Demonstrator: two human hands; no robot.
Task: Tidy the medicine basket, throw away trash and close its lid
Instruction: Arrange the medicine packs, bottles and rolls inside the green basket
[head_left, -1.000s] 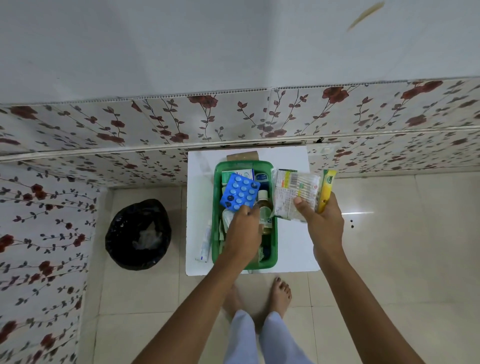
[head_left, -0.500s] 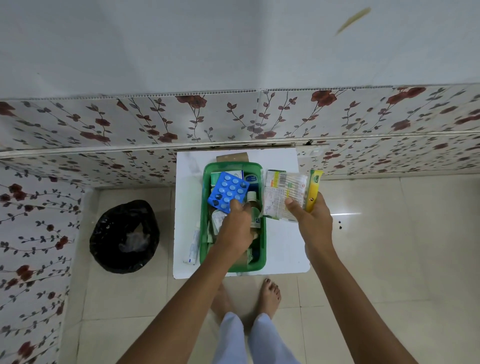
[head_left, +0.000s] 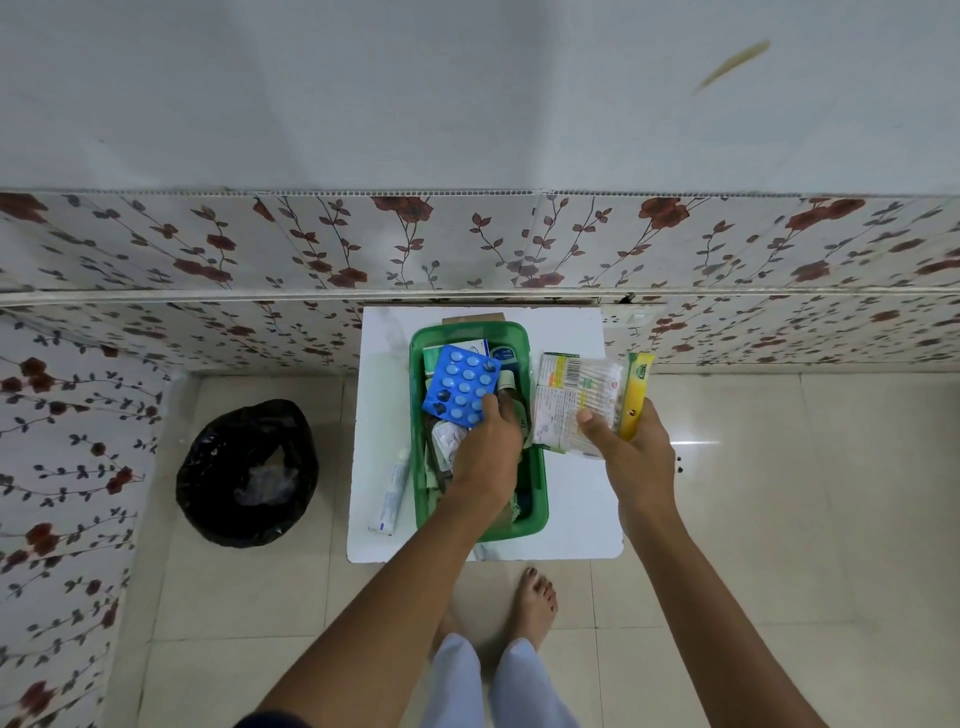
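Note:
A green medicine basket (head_left: 537, 499) stands on a small white table (head_left: 574, 514), packed with boxes, a bottle and foil strips. Over the basket my left hand (head_left: 485, 454) pinches a blue blister pack (head_left: 460, 383) by its lower corner. My right hand (head_left: 631, 449) is to the right of the basket, holding a clear packet of cotton swabs (head_left: 576, 402) together with a yellow-green box (head_left: 635, 397). A white tube (head_left: 390, 491) lies on the table left of the basket. I see no lid.
A bin with a black bag (head_left: 247, 473) sits on the tiled floor left of the table, with crumpled plastic inside. The flowered wall runs behind the table. My bare feet (head_left: 537, 603) stand at the table's front edge.
The camera view has shifted slightly. Both hands hold the same items in nearly the same places; the blue blister pack sits a little lower over the basket.

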